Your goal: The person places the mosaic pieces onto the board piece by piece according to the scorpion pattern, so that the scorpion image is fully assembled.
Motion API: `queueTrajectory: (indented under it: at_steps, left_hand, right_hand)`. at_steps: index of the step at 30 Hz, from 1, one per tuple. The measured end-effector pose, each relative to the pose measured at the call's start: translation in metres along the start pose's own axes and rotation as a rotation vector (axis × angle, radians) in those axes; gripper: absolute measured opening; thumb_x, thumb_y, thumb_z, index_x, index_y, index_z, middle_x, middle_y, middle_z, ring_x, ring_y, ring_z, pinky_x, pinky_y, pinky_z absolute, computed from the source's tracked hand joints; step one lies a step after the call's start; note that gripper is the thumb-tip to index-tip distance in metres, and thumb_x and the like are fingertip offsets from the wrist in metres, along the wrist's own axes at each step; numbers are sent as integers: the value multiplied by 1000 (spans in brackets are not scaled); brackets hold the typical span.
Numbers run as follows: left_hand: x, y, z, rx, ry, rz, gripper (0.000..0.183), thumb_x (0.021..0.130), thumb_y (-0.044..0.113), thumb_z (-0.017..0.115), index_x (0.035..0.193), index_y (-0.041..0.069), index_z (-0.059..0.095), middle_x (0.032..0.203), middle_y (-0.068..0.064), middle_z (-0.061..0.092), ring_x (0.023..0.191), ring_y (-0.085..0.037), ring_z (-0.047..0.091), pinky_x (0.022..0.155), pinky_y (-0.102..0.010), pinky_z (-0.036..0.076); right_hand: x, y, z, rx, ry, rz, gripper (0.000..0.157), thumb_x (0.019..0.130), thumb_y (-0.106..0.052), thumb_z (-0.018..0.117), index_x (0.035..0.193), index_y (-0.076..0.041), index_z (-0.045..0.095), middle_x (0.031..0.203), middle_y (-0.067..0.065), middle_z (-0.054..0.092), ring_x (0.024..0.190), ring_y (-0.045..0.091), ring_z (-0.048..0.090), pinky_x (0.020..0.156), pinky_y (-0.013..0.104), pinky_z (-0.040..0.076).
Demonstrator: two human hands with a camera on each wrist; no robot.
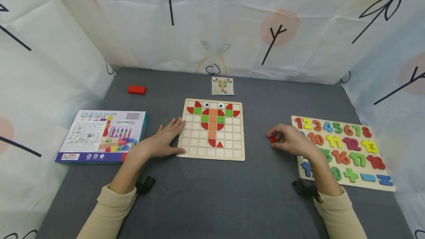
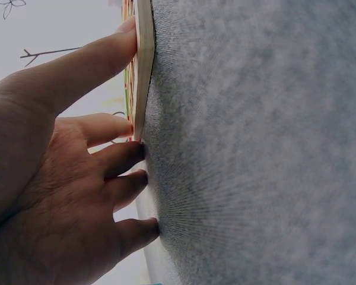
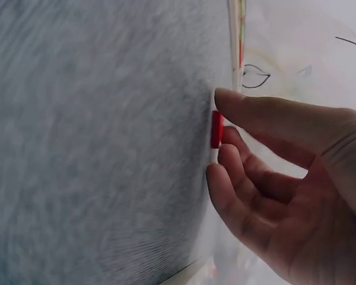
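Observation:
A light wooden grid board [image 1: 196, 151] lies in the middle of the table, its red, green and orange tiles forming a figure with two eye pieces [image 1: 221, 105]. One small red triangle tile [image 1: 220, 144] sits low on the grid. My left hand [image 1: 164, 139] rests at the board's left edge with fingers spread; in the left wrist view its thumb [image 2: 101, 59] touches the rim. To the right of the board, my right hand [image 1: 289, 139] pinches a small red tile [image 3: 216, 129] between thumb and fingers, down at the tabletop. Fingers partly hide that tile's shape.
A pattern card [image 1: 223, 86] lies behind the board. At the back left is a red block [image 1: 137, 90], with a printed toy box [image 1: 99, 135] nearer. Under and beyond my right forearm lies a number puzzle board [image 1: 362, 145] with colourful digits. Printed fabric [image 1: 212, 17] hangs around the table.

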State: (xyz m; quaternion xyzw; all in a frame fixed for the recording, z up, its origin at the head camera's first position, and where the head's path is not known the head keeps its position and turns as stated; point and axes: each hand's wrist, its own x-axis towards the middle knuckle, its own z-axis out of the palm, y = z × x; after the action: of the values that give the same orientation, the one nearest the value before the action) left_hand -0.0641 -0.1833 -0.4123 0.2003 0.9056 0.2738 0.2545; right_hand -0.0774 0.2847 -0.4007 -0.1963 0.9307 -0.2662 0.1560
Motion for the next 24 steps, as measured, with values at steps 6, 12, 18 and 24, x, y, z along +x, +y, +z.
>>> queueTrajectory:
  at_steps: [6,12,18,24]
  left_hand:
    - [0,-2,-1,-17,-1,3,104,98,39,80,174,5,17,183,-23,7,170,-49,2,130,-80,2]
    - [1,-1,0,4,0,-10,105,98,39,80,174,5,16,183,-22,7,171,-48,2,131,-78,2]
    - [2,-1,0,18,0,-14,105,99,40,80,174,6,16,183,-22,8,171,-48,3,131,-78,3]
    - [3,-3,1,19,-3,-18,105,99,38,80,175,6,15,184,-21,6,171,-48,2,132,-78,3]
  right_hand:
    - [4,5,-1,-15,1,25,19,92,-9,86,108,-2,79,95,6,76,84,12,64,72,23,53]
    - [5,6,-2,-14,-7,19,17,92,-9,86,104,-1,79,91,4,76,82,12,65,73,21,55]
    - [5,1,2,-16,24,-15,16,91,-10,86,104,-3,80,91,3,77,80,9,65,72,21,56]
    - [6,-11,9,73,53,-80,18,91,-8,87,107,-4,79,94,3,77,81,6,65,72,20,57]
